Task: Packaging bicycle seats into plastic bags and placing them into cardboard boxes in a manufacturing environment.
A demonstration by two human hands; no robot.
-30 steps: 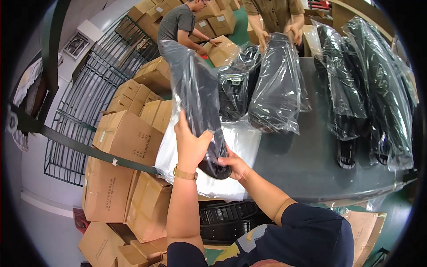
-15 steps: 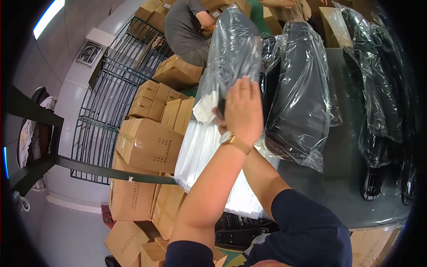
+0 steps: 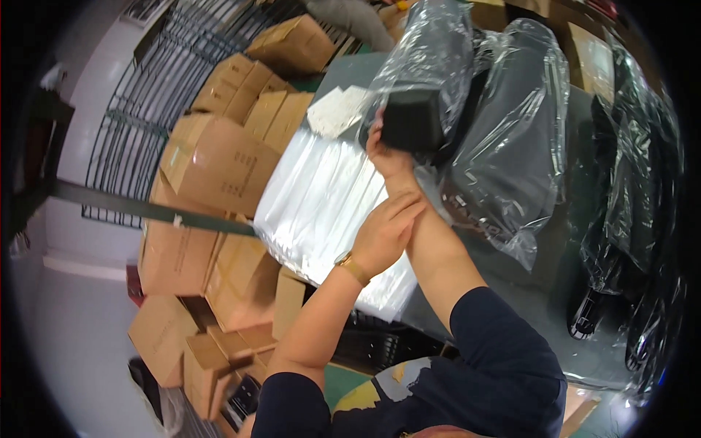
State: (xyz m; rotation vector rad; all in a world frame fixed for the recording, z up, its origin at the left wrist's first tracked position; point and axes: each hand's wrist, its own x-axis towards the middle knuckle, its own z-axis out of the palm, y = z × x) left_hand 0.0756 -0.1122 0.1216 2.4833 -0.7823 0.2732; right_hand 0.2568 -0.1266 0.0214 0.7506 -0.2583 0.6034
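Observation:
My right hand [image 3: 388, 156] has its fingers at the left edge of a black block-shaped piece [image 3: 413, 120], gripping it. The piece shows at the near end of a long dark item in a clear plastic bag [image 3: 436, 55]; whether it belongs to that item I cannot tell. My left hand [image 3: 387, 232], below a wristwatch, lies with its fingers stretched over my right forearm and holds nothing I can see. A stack of clear plastic bags [image 3: 321, 193] lies left of my hands, with a crumpled white sheet [image 3: 336, 111] at its far end.
Another bagged dark item [image 3: 511, 139] lies to the right on the grey table [image 3: 555, 292]. Black parts in plastic [image 3: 629, 190] line the far right. Cardboard boxes [image 3: 215, 157] stack up left, beside a green metal rack [image 3: 139, 131]. A person [image 3: 354, 20] is beyond the table.
My left hand has come down off the bagged item onto my right forearm. The black end piece and my right hand now show. The view has shifted.

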